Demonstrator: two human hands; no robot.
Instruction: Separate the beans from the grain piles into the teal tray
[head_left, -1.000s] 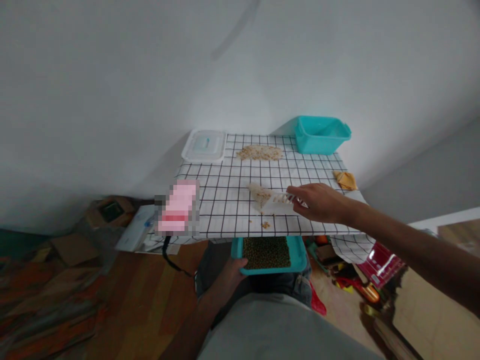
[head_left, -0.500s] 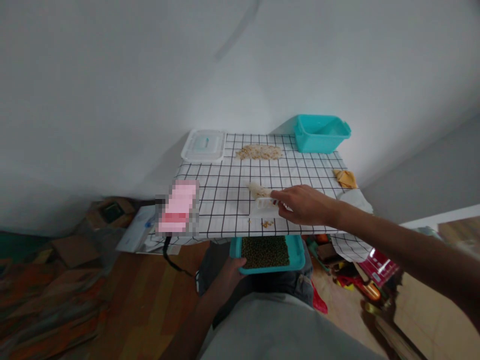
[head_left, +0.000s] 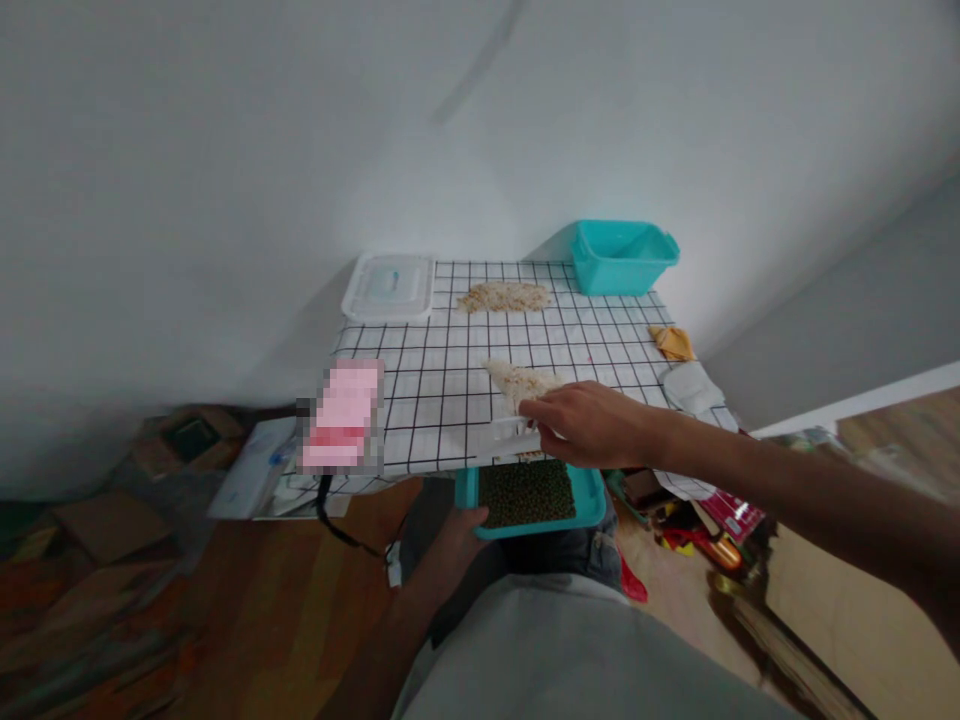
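Scraper (head_left: 507, 437), in right hand (head_left: 592, 425), has slid to table (head_left: 420, 400) edge above tray (head_left: 594, 502).

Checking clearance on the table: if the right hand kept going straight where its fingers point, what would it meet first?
The right hand, holding a white slotted scoop, points left along the near edge of the checked table. The pink object probably comes first; depth is unclear.
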